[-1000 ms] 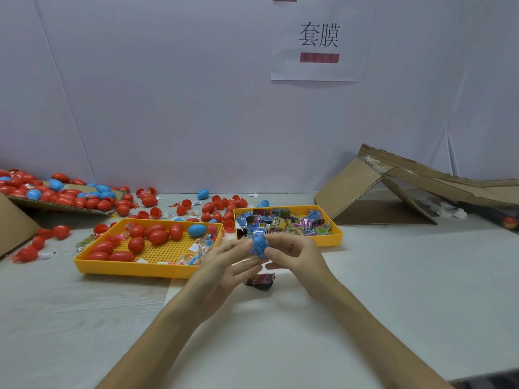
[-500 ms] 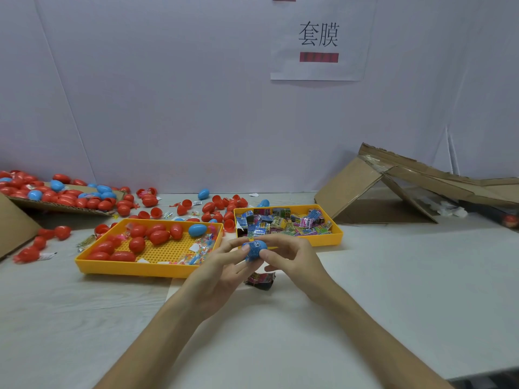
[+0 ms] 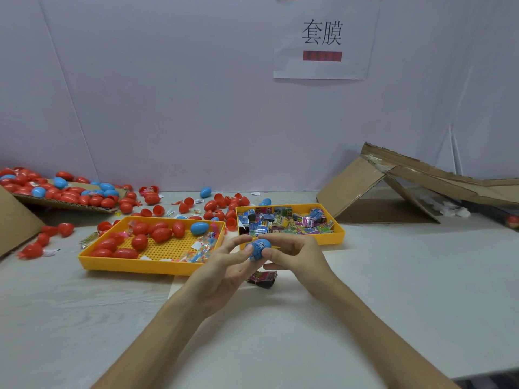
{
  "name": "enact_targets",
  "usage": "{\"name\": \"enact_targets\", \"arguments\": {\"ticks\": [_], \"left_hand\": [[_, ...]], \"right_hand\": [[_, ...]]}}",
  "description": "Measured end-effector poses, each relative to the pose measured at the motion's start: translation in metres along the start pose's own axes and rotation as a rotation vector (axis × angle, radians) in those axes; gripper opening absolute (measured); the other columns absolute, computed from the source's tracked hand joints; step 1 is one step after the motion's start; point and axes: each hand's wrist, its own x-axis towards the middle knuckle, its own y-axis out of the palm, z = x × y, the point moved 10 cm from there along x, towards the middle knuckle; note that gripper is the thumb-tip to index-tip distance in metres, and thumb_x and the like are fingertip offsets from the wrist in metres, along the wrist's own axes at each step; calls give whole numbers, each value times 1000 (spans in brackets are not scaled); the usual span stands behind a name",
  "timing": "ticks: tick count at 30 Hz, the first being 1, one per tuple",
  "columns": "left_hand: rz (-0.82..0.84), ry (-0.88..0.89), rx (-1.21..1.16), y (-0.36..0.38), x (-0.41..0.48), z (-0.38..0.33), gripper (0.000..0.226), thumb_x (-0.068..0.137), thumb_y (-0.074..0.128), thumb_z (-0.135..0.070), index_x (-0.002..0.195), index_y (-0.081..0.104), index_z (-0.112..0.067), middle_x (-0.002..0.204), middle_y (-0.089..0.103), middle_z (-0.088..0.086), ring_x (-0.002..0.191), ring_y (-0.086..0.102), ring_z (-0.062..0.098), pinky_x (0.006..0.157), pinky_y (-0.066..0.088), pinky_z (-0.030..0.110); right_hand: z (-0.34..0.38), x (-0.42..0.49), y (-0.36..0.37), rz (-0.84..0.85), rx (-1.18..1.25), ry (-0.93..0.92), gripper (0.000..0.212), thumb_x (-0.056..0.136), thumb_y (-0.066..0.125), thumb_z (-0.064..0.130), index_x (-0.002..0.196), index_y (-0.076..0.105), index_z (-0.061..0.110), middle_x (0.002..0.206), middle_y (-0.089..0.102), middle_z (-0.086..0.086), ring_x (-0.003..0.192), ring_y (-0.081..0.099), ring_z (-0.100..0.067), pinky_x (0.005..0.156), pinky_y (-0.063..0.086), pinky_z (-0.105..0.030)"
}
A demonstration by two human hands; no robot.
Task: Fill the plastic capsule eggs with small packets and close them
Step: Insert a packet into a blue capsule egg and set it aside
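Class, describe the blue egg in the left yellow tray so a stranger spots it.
Of the two yellow trays on the table, take the left yellow tray, holding eggs. Near its far right corner lies the blue egg, the only blue one among red eggs.

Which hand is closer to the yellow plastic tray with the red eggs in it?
Left. The left hand is just beside the yellow plastic tray; the right hand is farther right.

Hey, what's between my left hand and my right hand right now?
In the head view, a blue capsule egg, pinched by the left hand and the right hand. Below it a dark pink packet lies on the table.
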Motion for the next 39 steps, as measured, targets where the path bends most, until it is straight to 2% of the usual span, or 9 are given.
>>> {"name": "enact_targets", "arguments": {"ticks": [2,6,9,14,21,26,32,35,39], "left_hand": [[2,47,21,0,1,-4,55,77,79,-3,128,57,-6,124,69,21,114,69,33,83,61,30],[21,150,148,4,4,-13,52,70,79,0,119,61,-5,124,67,24,114,68,35,86,59,34],[8,149,220,3,6,-10,53,69,79,1,118,62,-6,122,68,21,112,69,35,88,60,36],[20,162,237,4,5,-10,54,68,79,0,119,61,-5,118,71,18,110,70,35,84,60,33],[1,176,281,2,5,-10,52,66,83,4,112,64,-9,117,72,14,109,71,32,83,60,34],[-58,273,525,4,2,-21,42,73,81,5,106,66,-14,111,75,3,107,71,22,86,57,36],[-76,373,739,11,-2,-25,42,72,84,6,104,66,-15,103,76,-1,101,71,13,77,60,28],[-63,390,736,11,-1,-25,42,71,83,11,102,67,-13,104,75,2,102,71,15,80,61,32],[-44,385,728,12,0,-24,42,71,83,10,100,68,-16,105,74,-5,103,71,13,77,61,30]], "right_hand": [[0,0,1,9,19,8,28,87,74,18,115,74,18,110,76,-4,101,73,-25,75,62,-34],[2,-1,-2,-20,93,41,40,82,73,41,113,74,16,109,75,-10,99,73,-31,75,63,-44],[1,-1,-6,-34,58,33,32,83,74,35,108,75,15,103,76,-14,93,74,-34,74,63,-46],[1,0,-7,-36,88,21,20,84,73,26,100,79,16,100,76,-16,93,74,-34,72,63,-40],[-2,0,-4,-2,123,38,24,86,71,23,107,78,12,105,75,-17,97,73,-34,73,63,-38],[-5,0,-2,-17,123,105,38,82,75,36,118,69,25,111,75,-5,91,75,-37,66,63,-43],[-2,0,-5,-43,12,60,33,79,78,23,106,70,6,100,77,-12,91,75,-29,71,62,-36],[-1,0,-6,-36,36,50,30,79,77,21,104,71,4,97,76,-17,88,75,-31,72,62,-36],[-3,1,-8,-44,52,44,26,80,75,21,102,72,7,97,76,-17,88,75,-32,73,62,-37]]}}
